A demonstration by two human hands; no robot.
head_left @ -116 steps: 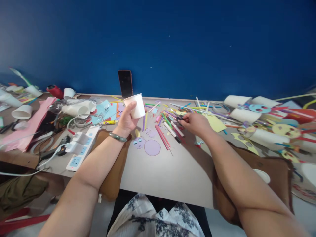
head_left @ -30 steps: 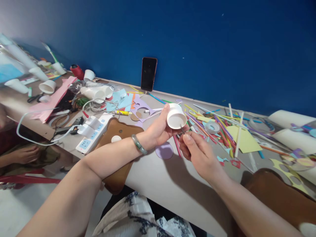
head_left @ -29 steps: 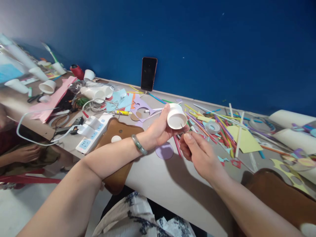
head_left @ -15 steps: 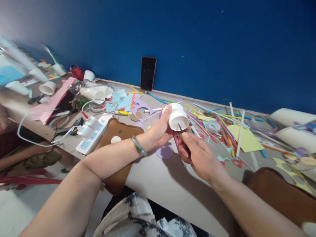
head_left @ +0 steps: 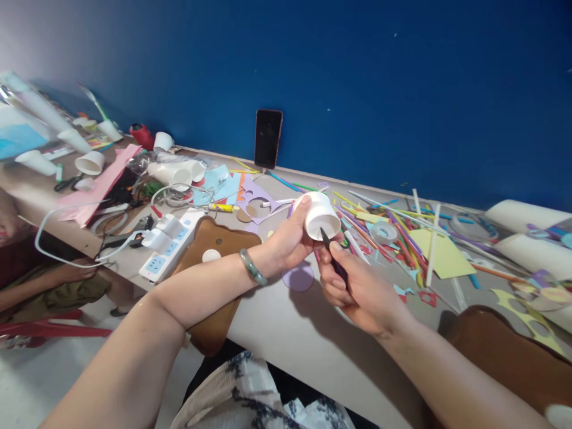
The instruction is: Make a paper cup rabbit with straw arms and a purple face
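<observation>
My left hand (head_left: 295,238) is closed around a white paper cup (head_left: 319,205), its thumb lying along the side. The cup is tipped so that its recessed base faces me. In my closed right hand (head_left: 351,277) is a slim black pointed tool (head_left: 328,245), whose exact kind I cannot make out. Its tip meets the cup's base near the lower rim; whether it pierces the base is unclear. A purple paper disc (head_left: 298,277) lies on the table below my hands.
Colourful sticks and paper scraps (head_left: 402,232) cover the table at right, with a tape roll (head_left: 383,233). A power strip (head_left: 172,247) and a brown mat (head_left: 214,333) lie at left. A phone (head_left: 269,138) leans on the blue wall. Another person's arm (head_left: 49,280) shows at far left.
My right hand has shifted slightly down and turned, so more of the black tool shows. The cup has moved slightly left and stays in my left hand.
</observation>
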